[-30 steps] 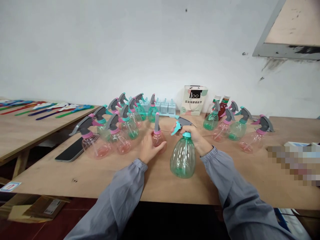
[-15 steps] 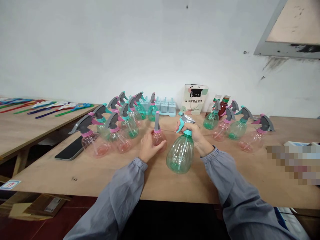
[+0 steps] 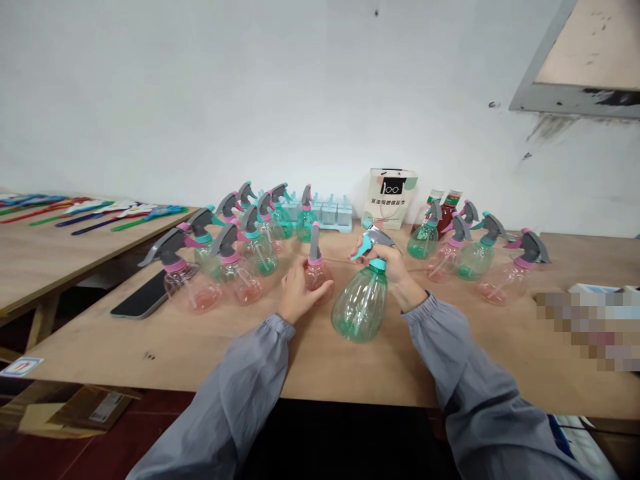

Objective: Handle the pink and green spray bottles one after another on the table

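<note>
My right hand [image 3: 393, 267] is wrapped round the neck of a green spray bottle [image 3: 361, 307] with a grey head and turquoise trigger. The bottle leans, its base toward the left and near me. Around the side of a pink spray bottle [image 3: 319, 277], which stands upright on the table, my left hand [image 3: 300, 288] curls with its thumb across the front. That bottle's grey nozzle faces me. Several pink and green spray bottles stand to the left, among them a pink spray bottle [image 3: 193, 288] in front. More spray bottles stand on the right, such as a green spray bottle [image 3: 475, 257].
A black phone [image 3: 140, 297] lies at the table's left. Along the wall stand a light-blue mould tray [image 3: 336, 217], a paper bag [image 3: 390, 200] and red-brown bottles [image 3: 450, 207]. A second table [image 3: 60, 257] on the left carries colourful stick-like items. A blurred patch [image 3: 595, 327] covers the right.
The green spray bottle in my right hand has tilted slightly more, its base shifting a little left and up. My left hand stays on the pink spray bottle.
</note>
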A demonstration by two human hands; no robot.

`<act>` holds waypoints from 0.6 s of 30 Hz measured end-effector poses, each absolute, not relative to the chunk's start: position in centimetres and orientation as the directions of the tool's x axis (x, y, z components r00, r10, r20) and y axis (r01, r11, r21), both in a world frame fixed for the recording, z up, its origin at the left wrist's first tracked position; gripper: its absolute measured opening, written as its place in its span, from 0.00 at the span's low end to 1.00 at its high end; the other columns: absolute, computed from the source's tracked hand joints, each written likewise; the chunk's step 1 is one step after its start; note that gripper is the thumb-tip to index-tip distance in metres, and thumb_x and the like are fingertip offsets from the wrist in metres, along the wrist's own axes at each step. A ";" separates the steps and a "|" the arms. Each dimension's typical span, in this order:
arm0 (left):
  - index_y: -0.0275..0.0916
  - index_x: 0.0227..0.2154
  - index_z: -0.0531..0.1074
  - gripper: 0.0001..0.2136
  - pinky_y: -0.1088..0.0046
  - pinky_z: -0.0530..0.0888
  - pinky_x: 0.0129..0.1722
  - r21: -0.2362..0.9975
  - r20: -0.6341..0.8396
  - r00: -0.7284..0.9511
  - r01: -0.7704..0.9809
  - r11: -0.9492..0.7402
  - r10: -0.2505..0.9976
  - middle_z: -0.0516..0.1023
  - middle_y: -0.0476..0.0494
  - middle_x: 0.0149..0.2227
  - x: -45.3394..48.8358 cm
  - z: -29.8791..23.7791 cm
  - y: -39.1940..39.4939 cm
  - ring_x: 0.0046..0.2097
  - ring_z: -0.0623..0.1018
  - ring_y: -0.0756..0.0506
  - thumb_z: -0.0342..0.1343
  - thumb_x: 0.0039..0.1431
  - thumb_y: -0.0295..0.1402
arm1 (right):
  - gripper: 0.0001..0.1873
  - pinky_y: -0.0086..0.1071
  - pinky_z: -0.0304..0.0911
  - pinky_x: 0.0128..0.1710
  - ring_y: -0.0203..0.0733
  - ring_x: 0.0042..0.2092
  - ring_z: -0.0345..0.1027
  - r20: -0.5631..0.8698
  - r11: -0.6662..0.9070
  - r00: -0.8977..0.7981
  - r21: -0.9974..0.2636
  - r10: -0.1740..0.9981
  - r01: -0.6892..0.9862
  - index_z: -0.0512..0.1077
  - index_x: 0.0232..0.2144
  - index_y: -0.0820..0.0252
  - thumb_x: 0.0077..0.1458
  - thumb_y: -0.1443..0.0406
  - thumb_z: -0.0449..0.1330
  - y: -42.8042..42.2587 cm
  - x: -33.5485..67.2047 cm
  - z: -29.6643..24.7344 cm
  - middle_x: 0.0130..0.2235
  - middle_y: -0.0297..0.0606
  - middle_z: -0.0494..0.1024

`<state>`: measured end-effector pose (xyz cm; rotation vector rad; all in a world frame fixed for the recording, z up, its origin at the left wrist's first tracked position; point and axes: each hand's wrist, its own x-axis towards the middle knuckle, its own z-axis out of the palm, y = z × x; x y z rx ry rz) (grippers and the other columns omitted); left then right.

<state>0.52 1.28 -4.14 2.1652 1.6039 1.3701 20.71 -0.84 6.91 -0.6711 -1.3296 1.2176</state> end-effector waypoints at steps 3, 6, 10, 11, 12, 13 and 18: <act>0.40 0.55 0.62 0.30 0.53 0.69 0.54 0.559 0.586 0.035 0.707 -0.434 0.810 0.75 0.36 0.52 0.5 -4.0 1.1 0.55 0.76 0.33 0.63 0.54 0.47 | 0.10 0.37 0.67 0.42 0.48 0.42 0.74 0.357 0.289 -0.262 -0.920 0.897 -0.264 0.74 0.25 0.55 0.35 0.66 0.58 -0.6 20.6 6.7 0.31 0.36 0.80; 0.40 0.55 0.62 0.29 0.53 0.69 0.54 0.558 0.586 0.037 0.705 -0.437 0.809 0.75 0.36 0.53 0.5 -3.9 1.1 0.55 0.76 0.34 0.63 0.54 0.47 | 0.10 0.38 0.67 0.46 0.47 0.44 0.74 0.384 0.317 -0.287 -0.914 0.877 -0.254 0.75 0.27 0.54 0.37 0.66 0.58 -0.5 20.4 6.5 0.32 0.35 0.80; 0.40 0.55 0.62 0.30 0.52 0.69 0.55 0.570 0.575 0.026 0.704 -0.424 0.818 0.75 0.35 0.53 0.5 -4.1 1.3 0.56 0.75 0.32 0.64 0.53 0.47 | 0.06 0.38 0.67 0.43 0.48 0.41 0.74 0.395 0.345 -0.244 -0.912 0.886 -0.223 0.72 0.20 0.55 0.34 0.65 0.56 -0.5 20.5 6.5 0.28 0.36 0.79; 0.40 0.55 0.62 0.31 0.51 0.69 0.55 0.575 0.572 0.021 0.703 -0.419 0.820 0.75 0.35 0.53 0.5 -4.2 1.4 0.56 0.75 0.32 0.64 0.52 0.47 | 0.05 0.38 0.66 0.42 0.48 0.41 0.74 0.403 0.363 -0.234 -0.911 0.885 -0.197 0.71 0.19 0.55 0.34 0.64 0.56 -0.6 20.6 6.6 0.27 0.37 0.78; 0.40 0.55 0.62 0.31 0.51 0.69 0.55 0.579 0.569 0.018 0.701 -0.416 0.822 0.75 0.35 0.54 0.5 -4.2 1.5 0.57 0.75 0.32 0.65 0.52 0.47 | 0.05 0.38 0.66 0.42 0.48 0.40 0.74 0.413 0.383 -0.230 -0.909 0.881 -0.166 0.71 0.18 0.55 0.34 0.64 0.55 -0.6 20.7 6.6 0.27 0.37 0.78; 0.40 0.55 0.62 0.31 0.50 0.69 0.55 0.582 0.568 0.016 0.699 -0.415 0.823 0.75 0.34 0.54 0.5 -4.3 1.5 0.57 0.75 0.31 0.65 0.52 0.47 | 0.05 0.38 0.66 0.42 0.48 0.41 0.74 0.423 0.401 -0.237 -0.906 0.875 -0.136 0.71 0.18 0.56 0.35 0.63 0.55 -0.7 20.7 6.6 0.28 0.37 0.79; 0.40 0.55 0.63 0.31 0.51 0.69 0.55 0.581 0.570 0.020 0.697 -0.420 0.821 0.75 0.34 0.54 0.4 -4.4 1.6 0.57 0.75 0.31 0.65 0.52 0.48 | 0.10 0.41 0.68 0.50 0.48 0.45 0.76 0.392 0.391 -0.231 -0.919 0.890 -0.053 0.78 0.29 0.55 0.43 0.61 0.59 -1.4 21.9 6.4 0.35 0.37 0.82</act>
